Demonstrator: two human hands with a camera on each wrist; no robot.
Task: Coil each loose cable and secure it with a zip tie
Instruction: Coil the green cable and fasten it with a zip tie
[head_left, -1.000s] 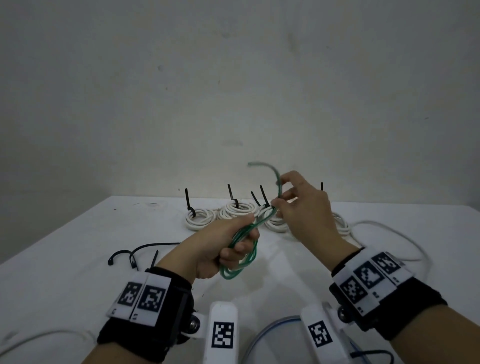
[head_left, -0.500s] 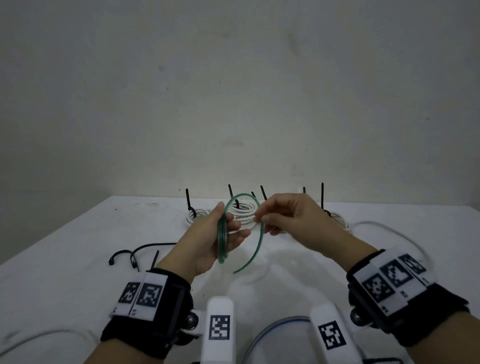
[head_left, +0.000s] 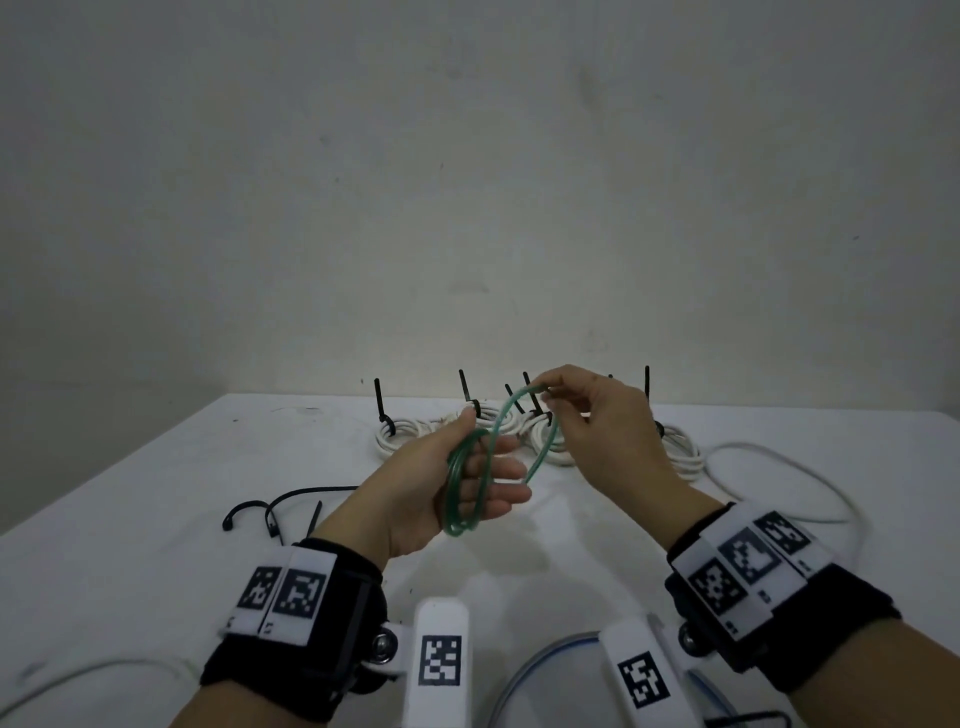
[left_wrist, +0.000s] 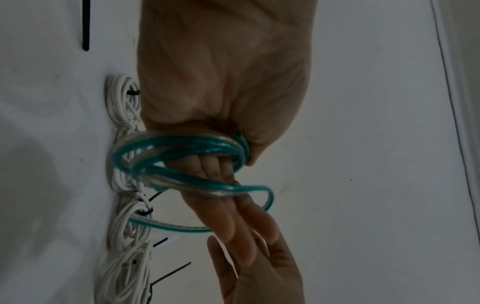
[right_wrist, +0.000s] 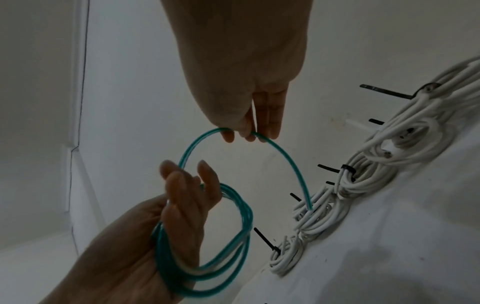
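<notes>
A green cable (head_left: 460, 499) is wound in several loops round the straight fingers of my left hand (head_left: 488, 467), above the white table (head_left: 156, 519). The thumb sticks up beside the loops. The same coil (left_wrist: 182, 148) circles the base of the fingers (left_wrist: 228, 216) in the left wrist view. My right hand (head_left: 550, 400) pinches the cable's free part at the top of an arc, above and right of the left fingertips. In the right wrist view the right fingertips (right_wrist: 244, 133) hold that arc of cable (right_wrist: 285, 160), whose loose end hangs down towards the white coils.
A row of white cable coils (head_left: 405, 431) bound with black zip ties (head_left: 382, 400) lies along the table's far edge. Loose black zip ties (head_left: 291, 499) lie at left. A loose white cable (head_left: 779, 457) curves at right, and another (head_left: 78, 675) at lower left.
My left hand has gone from a fist round the bundle to straight fingers with the coil looped over them. My right hand has risen, drawing the free cable up into an arc.
</notes>
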